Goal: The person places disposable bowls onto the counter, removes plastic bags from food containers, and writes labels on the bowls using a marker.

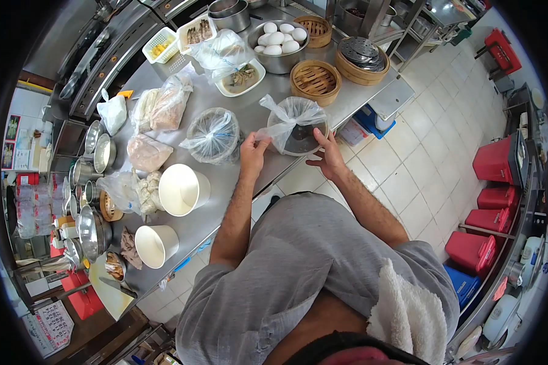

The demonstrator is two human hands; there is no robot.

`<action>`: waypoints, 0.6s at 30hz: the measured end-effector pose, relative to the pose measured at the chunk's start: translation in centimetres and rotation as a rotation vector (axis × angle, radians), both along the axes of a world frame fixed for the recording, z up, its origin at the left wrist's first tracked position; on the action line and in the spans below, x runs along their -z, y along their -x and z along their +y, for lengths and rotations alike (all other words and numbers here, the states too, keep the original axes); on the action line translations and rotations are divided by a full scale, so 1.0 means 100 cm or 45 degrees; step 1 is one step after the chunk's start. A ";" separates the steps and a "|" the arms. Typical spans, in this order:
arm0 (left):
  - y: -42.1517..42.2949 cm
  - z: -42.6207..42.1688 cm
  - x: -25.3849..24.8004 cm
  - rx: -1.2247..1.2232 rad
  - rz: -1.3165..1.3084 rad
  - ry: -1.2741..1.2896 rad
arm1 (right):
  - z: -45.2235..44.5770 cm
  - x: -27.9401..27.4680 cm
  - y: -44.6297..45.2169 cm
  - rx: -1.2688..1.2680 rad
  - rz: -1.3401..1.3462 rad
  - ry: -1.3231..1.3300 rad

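A round tub wrapped in a clear plastic bag (303, 137) stands at the front edge of the steel table, with dark contents showing through. The bag's gathered top sticks up on its upper left. My left hand (254, 153) is at the tub's left side, its fingers pinched on a loose part of the plastic. My right hand (330, 157) holds the right side, thumb over the rim and the other fingers lower down. Just left of my left hand sits a second bagged tub (213, 135), its plastic bunched on top.
Behind are bamboo steamers (315, 82), a bowl of white eggs (277, 52) and a white tray of food (242, 79). Two white buckets (183, 190), bagged food (149, 152) and metal bowls (94, 231) fill the left. A knife (119, 287) lies near the corner. Red bins (496, 161) line the right.
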State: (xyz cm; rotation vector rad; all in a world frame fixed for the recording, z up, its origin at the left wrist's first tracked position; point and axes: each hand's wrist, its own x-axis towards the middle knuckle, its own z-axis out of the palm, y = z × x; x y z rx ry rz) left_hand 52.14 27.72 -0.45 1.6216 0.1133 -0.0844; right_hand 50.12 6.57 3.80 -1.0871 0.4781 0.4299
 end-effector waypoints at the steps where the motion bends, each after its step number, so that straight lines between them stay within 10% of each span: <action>1: -0.002 -0.003 -0.003 -0.035 -0.055 -0.036 | 0.000 -0.002 0.001 0.019 0.015 -0.001; 8: -0.030 -0.030 0.039 -0.341 -0.169 0.091 | -0.004 0.001 0.000 -0.043 0.110 0.166; 18: -0.066 -0.032 0.019 -0.128 -0.180 -0.702 | -0.010 0.026 0.002 0.106 -0.022 -0.153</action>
